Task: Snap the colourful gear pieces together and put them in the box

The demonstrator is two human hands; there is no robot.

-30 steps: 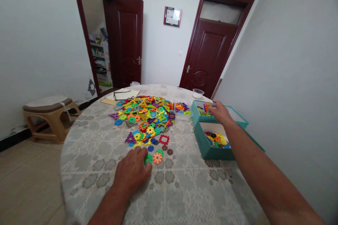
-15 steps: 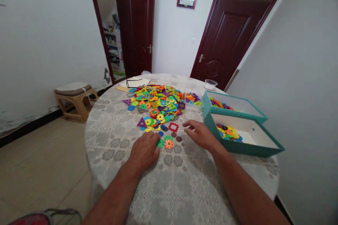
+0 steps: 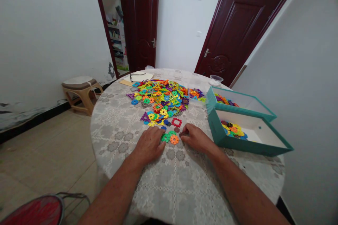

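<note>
In the head view, the left hand [image 3: 150, 145] lies palm down on the table [image 3: 169, 190], fingers pressed together and nearly straight. The fingertips rest against the left edge of a green disc [image 3: 166, 137]. An orange disc [image 3: 174, 139] lies flat just right of the green one and touches it. Both are round toothed pieces with no long axis of their own. Together they form a short row running left to right, filling the gap between the two sets of fingertips.

The right hand [image 3: 194, 137] is also palm down, with its fingers bent slightly and pointing left toward the orange disc. A small dark piece [image 3: 182, 133] sits right at those fingertips. Whether they pinch it or only touch it is too small to make out.

Just beyond the fingers lies a red square frame [image 3: 176, 122], and past it the big heap of coloured pieces [image 3: 161, 99]. To the right of the right hand stands a teal box [image 3: 232, 145], with a second teal box [image 3: 211, 96] behind it. Both hold pieces that are partly hidden by the box walls. Both forearms are cut off by the bottom edge.
</note>
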